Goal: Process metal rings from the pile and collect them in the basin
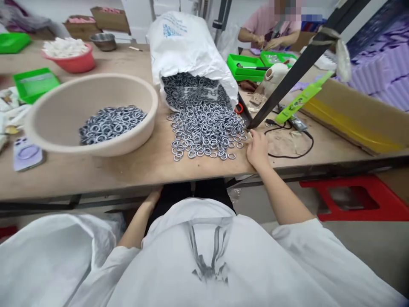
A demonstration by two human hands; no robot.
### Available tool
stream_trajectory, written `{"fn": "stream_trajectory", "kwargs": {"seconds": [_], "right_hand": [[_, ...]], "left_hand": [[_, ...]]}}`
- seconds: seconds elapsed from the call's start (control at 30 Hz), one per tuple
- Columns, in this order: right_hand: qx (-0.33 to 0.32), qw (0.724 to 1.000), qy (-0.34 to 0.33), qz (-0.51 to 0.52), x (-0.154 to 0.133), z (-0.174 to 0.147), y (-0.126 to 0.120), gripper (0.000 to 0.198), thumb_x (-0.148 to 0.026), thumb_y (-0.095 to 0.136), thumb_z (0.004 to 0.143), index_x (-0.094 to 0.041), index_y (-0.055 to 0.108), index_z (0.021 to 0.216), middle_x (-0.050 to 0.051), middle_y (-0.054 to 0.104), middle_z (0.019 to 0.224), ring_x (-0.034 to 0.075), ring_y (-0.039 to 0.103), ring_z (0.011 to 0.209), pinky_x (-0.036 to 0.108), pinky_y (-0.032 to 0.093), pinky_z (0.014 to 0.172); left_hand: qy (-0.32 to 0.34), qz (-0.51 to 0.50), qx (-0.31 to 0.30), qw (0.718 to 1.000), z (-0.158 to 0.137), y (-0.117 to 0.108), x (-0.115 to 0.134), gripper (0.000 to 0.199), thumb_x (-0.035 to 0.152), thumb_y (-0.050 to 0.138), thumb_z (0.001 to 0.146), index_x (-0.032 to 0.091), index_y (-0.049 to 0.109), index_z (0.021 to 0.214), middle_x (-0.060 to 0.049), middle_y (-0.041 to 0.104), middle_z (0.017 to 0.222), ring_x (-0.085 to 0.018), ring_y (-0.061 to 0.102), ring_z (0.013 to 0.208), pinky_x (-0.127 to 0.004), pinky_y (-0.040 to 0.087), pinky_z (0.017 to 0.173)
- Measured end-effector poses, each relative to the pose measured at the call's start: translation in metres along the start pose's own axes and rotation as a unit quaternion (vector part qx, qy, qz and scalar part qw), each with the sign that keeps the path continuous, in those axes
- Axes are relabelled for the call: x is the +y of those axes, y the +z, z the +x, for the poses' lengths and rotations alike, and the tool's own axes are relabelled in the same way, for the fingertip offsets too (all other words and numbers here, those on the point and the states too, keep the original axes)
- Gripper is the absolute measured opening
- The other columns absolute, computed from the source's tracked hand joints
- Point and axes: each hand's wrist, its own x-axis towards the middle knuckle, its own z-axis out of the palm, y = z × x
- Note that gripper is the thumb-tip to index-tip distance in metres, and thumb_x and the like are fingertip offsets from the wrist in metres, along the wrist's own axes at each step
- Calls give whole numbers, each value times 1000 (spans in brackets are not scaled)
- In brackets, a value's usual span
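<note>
While resting the right hand (258, 148) on the table (143, 170) by the post (305, 64), cannot tell whether gripping anything. Find rings (207, 128) heaped just left of that hand, spilling from the sack (188, 47) beyond, with more in the basin (60, 111) farther left. See the left hand (155, 196) below the table edge, partly hidden, likewise impossible to read.

I look through one head-worn camera, facing forward and down, with the wearer's white T-shirt (166, 264) close below, the wooden workbench (128, 170) across the middle and a co-worker (260, 23) farther off at upper right.
</note>
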Motion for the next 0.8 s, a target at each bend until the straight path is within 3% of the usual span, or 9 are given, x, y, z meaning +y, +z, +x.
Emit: {"fn": "stream_trajectory", "kwargs": {"seconds": [0.1, 0.2, 0.23, 0.27, 0.33, 0.4, 0.5, 0.6, 0.8], "right_hand": [[19, 1000, 13, -2, 4, 0, 3, 55, -7, 40, 80, -9, 53, 134, 22, 57, 123, 34, 52, 118, 55, 42, 103], [55, 998, 12, 42, 8, 1, 4, 51, -10, 38, 84, -13, 54, 132, 19, 61, 122, 31, 56, 116, 52, 44, 103], [67, 995, 13, 68, 8, 1, 4, 49, -12, 38, 86, -14, 53, 133, 18, 63, 120, 30, 59, 113, 51, 46, 102], [78, 992, 18, 97, 6, 2, 3, 48, -15, 37, 88, -14, 52, 133, 16, 66, 116, 28, 62, 109, 50, 47, 100], [97, 983, 42, 153, 0, 0, 1, 44, -21, 38, 91, -15, 53, 132, 13, 70, 107, 27, 66, 99, 48, 50, 96], [112, 973, 67, 192, -13, -6, -3, 38, -30, 42, 93, -17, 58, 126, 11, 72, 103, 26, 68, 94, 46, 52, 91], [113, 964, 62, 233, -38, -24, -9, 37, -43, 47, 95, -18, 66, 114, 11, 73, 109, 25, 67, 100, 42, 51, 92], [94, 955, 67, 273, -60, -46, -13, 42, -50, 46, 96, -18, 70, 111, 11, 74, 111, 25, 67, 105, 40, 50, 94], [52, 953, 90, 286, -71, -57, -5, 48, -56, 44, 96, -19, 71, 110, 9, 75, 105, 23, 68, 95, 36, 51, 86]], "left_hand": [[-74, 3, -43, 996, -14, -1, 12, 45, 46, 44, 98, 13, 69, 118, -17, 72, 115, -31, 68, 106, -43, 55, 87], [-41, -113, -176, 977, -13, -28, 41, 48, 53, 44, 95, 23, 68, 124, -8, 70, 127, -26, 65, 117, -37, 51, 98], [-22, -149, -184, 971, -8, -39, 51, 47, 52, 41, 97, 25, 69, 123, -5, 72, 123, -24, 67, 112, -35, 52, 95], [-12, -144, -136, 980, 0, -49, 59, 45, 51, 40, 97, 24, 72, 114, -5, 75, 114, -23, 69, 104, -34, 53, 91], [8, -37, 1, 999, 22, -65, 69, 39, 45, 44, 96, 21, 73, 104, -7, 75, 102, -24, 67, 97, -37, 52, 91], [47, 55, 66, 995, 50, -71, 69, 34, 36, 45, 96, 19, 72, 108, -10, 71, 111, -26, 63, 107, -40, 48, 98], [52, 151, 52, 986, 87, -66, 59, 34, 29, 49, 94, 19, 68, 119, -13, 65, 122, -30, 58, 114, -43, 49, 97], [43, 181, 31, 982, 106, -59, 48, 29, 29, 51, 93, 21, 71, 112, -13, 64, 117, -30, 58, 111, -42, 50, 91], [72, 68, 100, 990, 110, -52, 33, 21, 32, 56, 91, 20, 73, 94, -8, 66, 98, -23, 61, 94, -37, 48, 87]]}}
